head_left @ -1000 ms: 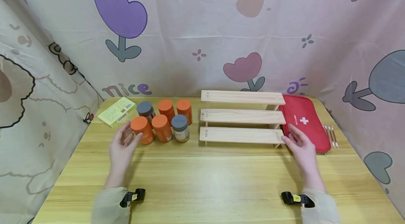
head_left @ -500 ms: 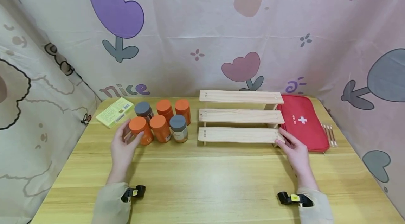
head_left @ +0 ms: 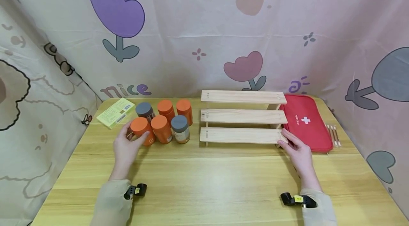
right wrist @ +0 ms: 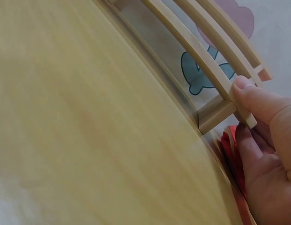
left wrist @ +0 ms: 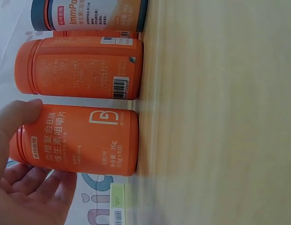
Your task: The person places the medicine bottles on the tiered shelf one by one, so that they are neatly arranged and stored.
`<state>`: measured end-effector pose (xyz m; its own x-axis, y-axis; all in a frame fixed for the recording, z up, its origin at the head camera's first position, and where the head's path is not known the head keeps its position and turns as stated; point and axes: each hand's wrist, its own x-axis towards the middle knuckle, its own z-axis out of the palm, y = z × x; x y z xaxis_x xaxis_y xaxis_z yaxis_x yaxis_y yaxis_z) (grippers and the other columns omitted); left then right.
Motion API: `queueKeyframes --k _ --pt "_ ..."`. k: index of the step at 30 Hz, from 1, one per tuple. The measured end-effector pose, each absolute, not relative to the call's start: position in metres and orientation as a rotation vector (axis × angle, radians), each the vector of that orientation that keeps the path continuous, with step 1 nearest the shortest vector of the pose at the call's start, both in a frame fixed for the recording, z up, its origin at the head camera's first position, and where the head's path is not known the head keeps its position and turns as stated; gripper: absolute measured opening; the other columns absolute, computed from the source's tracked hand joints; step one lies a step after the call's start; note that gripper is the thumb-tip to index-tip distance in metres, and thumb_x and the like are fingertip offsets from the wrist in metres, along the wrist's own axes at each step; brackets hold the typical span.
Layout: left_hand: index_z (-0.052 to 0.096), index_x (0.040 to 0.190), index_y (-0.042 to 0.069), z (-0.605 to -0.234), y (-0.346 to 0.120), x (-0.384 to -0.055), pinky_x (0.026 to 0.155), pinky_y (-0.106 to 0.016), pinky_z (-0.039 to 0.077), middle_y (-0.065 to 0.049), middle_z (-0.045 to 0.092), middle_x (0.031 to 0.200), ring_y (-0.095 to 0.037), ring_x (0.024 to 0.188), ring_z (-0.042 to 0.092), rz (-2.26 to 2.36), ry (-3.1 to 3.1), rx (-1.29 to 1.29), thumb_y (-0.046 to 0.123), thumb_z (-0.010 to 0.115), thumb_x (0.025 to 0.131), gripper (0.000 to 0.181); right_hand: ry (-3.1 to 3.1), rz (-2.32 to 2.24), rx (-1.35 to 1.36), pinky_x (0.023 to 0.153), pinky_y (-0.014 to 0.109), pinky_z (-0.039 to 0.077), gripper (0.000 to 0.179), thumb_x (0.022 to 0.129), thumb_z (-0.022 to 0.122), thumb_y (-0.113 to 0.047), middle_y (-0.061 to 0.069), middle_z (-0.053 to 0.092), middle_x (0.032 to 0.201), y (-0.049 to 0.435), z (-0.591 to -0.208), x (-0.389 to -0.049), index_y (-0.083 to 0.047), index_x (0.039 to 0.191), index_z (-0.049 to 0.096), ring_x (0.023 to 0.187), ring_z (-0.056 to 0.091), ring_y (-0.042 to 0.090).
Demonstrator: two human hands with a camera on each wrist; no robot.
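My left hand [head_left: 126, 149] grips an orange supplement bottle [left wrist: 84, 138] with an orange lid, its thumb on one side and its fingers round the other. That bottle stands upright at the front left of a cluster. My right hand [head_left: 299, 152] pinches the right end of the lowest board of a three-tier wooden shelf [head_left: 241, 136]. In the right wrist view the thumb lies on top of the board [right wrist: 197, 54] and the fingers are under it, partly hidden.
More orange bottles [head_left: 162, 129] and two grey-lidded ones, such as the front grey-lidded bottle [head_left: 180, 130], stand close by. A yellow-green box [head_left: 115, 113] lies behind at left. Right of the shelf lie a red first-aid pouch [head_left: 308, 123] and several cotton swabs [head_left: 333, 136].
My right hand has moved left from beside the shelf and taken hold of its lowest board. The left thumb has closed in on the orange bottle. Bottles and shelf stay in place.
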<state>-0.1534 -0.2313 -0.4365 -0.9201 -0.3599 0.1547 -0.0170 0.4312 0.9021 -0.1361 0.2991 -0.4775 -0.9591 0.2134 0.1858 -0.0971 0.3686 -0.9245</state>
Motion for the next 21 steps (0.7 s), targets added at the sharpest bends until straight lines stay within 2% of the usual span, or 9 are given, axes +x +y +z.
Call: queueKeyframes --k 6,11,21 --pt "0.051 0.136 0.005 -0.421 -0.233 -0.150 0.098 -0.034 0.047 -0.012 0.058 0.125 -0.025 0.113 0.056 -1.439 -2.341 0.398 0.021 0.080 0.079 0.066 -2.385 1.597 -0.115 0.092 0.006 0.039 0.048 0.088 0.070 -0.018 0.001 0.053 0.137 0.301 -0.478 -0.137 -0.003 0.132 0.057 0.121 0.045 -0.005" --pt "0.054 0.134 0.009 -0.390 -0.235 -0.148 0.099 -0.031 0.046 -0.011 0.059 0.123 -0.023 0.111 0.056 -1.368 -2.303 0.386 0.026 0.081 0.077 0.065 -2.391 1.580 -0.115 0.091 0.006 0.039 0.048 0.088 0.070 -0.020 -0.002 0.054 0.136 0.302 -0.480 -0.138 -0.004 0.131 0.057 0.121 0.045 -0.005" --pt "0.057 0.131 0.018 -0.322 -0.205 -0.148 0.097 -0.029 0.047 -0.002 0.063 0.117 -0.013 0.106 0.058 -1.318 -2.303 0.154 0.028 0.082 0.076 0.061 -2.405 1.577 -0.114 0.091 0.005 0.039 0.048 0.089 0.070 -0.021 0.002 0.052 0.138 0.303 -0.479 -0.138 -0.005 0.132 0.057 0.122 0.045 -0.004"
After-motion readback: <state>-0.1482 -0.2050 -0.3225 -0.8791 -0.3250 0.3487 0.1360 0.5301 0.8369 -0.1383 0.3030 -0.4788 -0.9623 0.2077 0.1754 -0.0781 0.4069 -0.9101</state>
